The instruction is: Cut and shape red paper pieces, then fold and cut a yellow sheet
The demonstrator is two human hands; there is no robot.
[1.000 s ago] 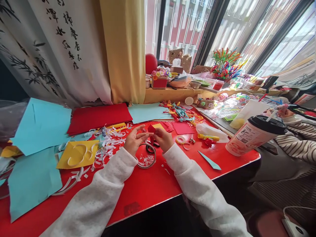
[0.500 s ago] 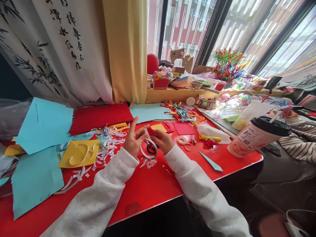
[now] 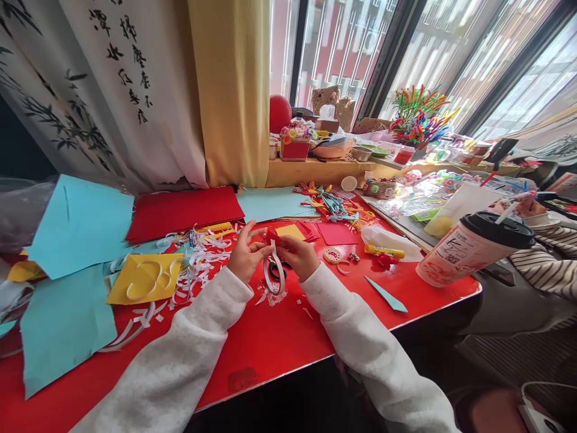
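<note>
My left hand (image 3: pixel 246 252) and my right hand (image 3: pixel 298 256) meet above the middle of the red table. Between them is a small folded red paper piece (image 3: pixel 271 235), which my right hand pinches. A roll of white double-sided tape (image 3: pixel 282 278) hangs below, its loose strip running up to the red paper. My left thumb and fingertips close on the strip's upper end, though the exact contact is partly hidden. Behind the roll, a black ring-shaped thing (image 3: pixel 273 269) lies on the table with white scraps around it.
Yellow paper (image 3: pixel 148 282), blue sheets (image 3: pixel 67 331) and white shreds (image 3: pixel 211 255) lie left. A red stack (image 3: pixel 184 210) is behind. To the right are a glue stick (image 3: pixel 383 251), a blue paper sliver (image 3: pixel 385 293) and a tall drink cup (image 3: pixel 469 249). Beyond it is a co-worker's striped sleeve (image 3: pixel 541 258).
The tape roll has turned more edge-on and swung slightly right under my hands. My left index finger has bent down from pointing up. More of the red paper shows between my fingers.
</note>
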